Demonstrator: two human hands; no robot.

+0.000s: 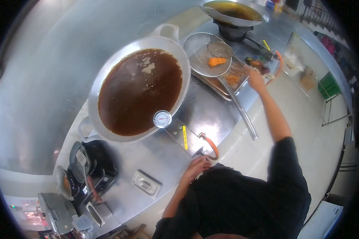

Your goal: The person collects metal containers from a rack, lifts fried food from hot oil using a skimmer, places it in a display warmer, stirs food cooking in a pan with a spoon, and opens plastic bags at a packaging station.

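My left hand (197,166) is at the counter's front edge, beside the orange hose (212,148), its fingers curled together; whether anything is in them cannot be made out. My right arm reaches forward, and my right hand (256,79) is closed at the right side of the metal tray (219,88); what it grips is too small to tell. A large round strainer (199,49) lies over the tray, its long handle (243,115) pointing towards me. Within its rim are a smaller strainer (220,49) and an orange fried piece (217,62). Orange crumbs (232,78) lie in the tray.
A big pan (93,97) of brown liquid, with a dial thermometer (162,119) at its rim, stands left of centre. A second wok (235,20) is on a burner at the back. A lidded metal container (146,183) and a spatula (81,157) are at the lower left.
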